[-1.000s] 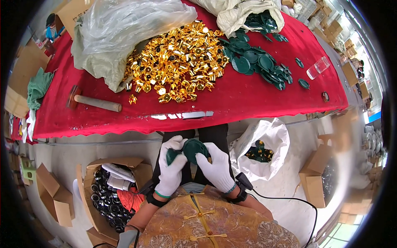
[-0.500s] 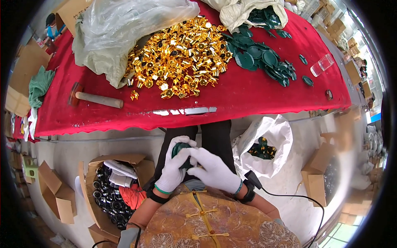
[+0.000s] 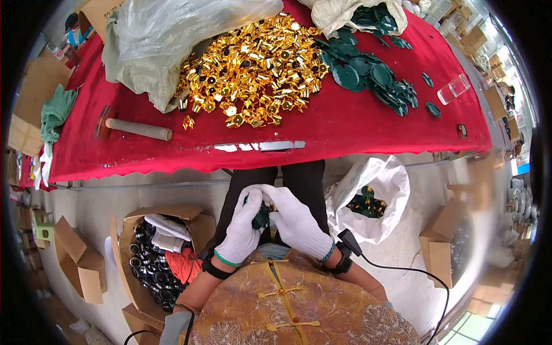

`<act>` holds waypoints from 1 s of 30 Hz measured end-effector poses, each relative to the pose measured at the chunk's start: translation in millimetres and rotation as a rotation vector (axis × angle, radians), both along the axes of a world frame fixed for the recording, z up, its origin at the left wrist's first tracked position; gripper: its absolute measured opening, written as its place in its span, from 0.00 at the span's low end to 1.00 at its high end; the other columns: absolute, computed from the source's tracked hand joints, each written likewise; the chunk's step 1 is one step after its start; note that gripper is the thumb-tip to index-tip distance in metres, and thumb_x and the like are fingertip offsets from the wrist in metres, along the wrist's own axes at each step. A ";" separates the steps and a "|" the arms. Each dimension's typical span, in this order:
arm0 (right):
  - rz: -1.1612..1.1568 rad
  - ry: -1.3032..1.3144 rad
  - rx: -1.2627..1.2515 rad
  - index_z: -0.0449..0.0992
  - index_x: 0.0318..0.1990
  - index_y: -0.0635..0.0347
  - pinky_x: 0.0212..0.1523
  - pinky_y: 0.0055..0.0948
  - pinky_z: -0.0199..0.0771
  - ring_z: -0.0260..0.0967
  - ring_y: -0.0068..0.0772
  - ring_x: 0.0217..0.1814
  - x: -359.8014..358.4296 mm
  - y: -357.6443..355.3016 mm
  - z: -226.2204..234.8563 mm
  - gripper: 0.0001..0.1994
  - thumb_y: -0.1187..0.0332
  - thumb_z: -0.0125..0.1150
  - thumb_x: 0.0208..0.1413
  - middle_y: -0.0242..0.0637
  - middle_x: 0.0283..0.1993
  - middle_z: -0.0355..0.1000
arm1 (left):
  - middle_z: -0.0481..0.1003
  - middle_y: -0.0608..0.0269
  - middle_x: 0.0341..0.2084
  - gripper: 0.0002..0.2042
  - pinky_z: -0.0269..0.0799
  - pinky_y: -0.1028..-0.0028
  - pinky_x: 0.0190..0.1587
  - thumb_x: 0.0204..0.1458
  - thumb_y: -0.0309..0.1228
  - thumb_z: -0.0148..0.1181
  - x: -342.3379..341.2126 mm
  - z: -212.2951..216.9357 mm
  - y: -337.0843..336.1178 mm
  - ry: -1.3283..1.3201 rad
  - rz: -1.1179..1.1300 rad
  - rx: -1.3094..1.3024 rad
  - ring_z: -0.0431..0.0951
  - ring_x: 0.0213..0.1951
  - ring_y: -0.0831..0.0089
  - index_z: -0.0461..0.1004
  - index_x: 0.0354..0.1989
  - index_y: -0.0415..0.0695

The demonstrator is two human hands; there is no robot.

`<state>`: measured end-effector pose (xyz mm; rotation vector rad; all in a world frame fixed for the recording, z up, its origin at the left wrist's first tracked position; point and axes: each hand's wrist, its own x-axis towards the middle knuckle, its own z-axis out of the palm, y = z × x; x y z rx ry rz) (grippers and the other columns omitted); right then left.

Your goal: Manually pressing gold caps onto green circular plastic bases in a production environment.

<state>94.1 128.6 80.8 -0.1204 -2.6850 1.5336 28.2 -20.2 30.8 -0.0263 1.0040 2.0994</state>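
Observation:
Both hands wear white knit gloves and meet over my lap, below the table's front edge. A dark green disc (image 3: 261,217) shows between them, mostly covered by the gloves. My left hand (image 3: 240,225) is wrapped round its left side. My right hand (image 3: 296,221) closes on it from the right, its fingers reaching over the top. A small gold glint appears by the right fingers, too little to name. On the table lie a heap of shiny gold fittings (image 3: 253,69) and a pile of green discs (image 3: 359,72).
A hammer (image 3: 138,128) lies on the red tablecloth (image 3: 115,155), and a clear glass (image 3: 453,89) stands at the right. On the floor are a carton of black rings (image 3: 152,270) at left and a white sack (image 3: 391,190) holding green-and-gold pieces at right. A black cable (image 3: 402,273) runs from my right wrist.
My right hand has shifted up and closed over the disc. Both hands have drawn together round it, hiding more of it. The view has tilted slightly.

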 end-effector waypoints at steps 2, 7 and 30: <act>-0.042 -0.008 -0.076 0.63 0.69 0.59 0.58 0.42 0.76 0.73 0.55 0.59 2.5 2.6 -10.2 0.33 0.82 0.60 0.53 0.50 0.56 0.72 | 0.75 0.62 0.47 0.18 0.80 0.68 0.46 0.73 0.47 0.49 -2.0 8.0 2.3 -0.034 -0.006 -0.018 0.79 0.48 0.71 0.69 0.60 0.46; -0.157 0.016 -0.230 0.67 0.67 0.61 0.55 0.38 0.79 0.77 0.49 0.58 6.4 7.1 -11.4 0.31 0.82 0.63 0.53 0.49 0.55 0.75 | 0.75 0.61 0.46 0.19 0.80 0.69 0.41 0.73 0.46 0.48 -2.4 6.8 3.1 -0.069 0.014 -0.029 0.79 0.45 0.71 0.69 0.59 0.44; -0.048 0.143 -0.001 0.77 0.53 0.60 0.51 0.41 0.79 0.77 0.52 0.51 9.0 10.6 -26.1 0.18 0.76 0.66 0.53 0.45 0.50 0.77 | 0.76 0.59 0.45 0.20 0.83 0.68 0.39 0.72 0.49 0.49 -3.0 5.8 -2.1 -0.158 -0.020 -0.058 0.81 0.43 0.68 0.70 0.57 0.45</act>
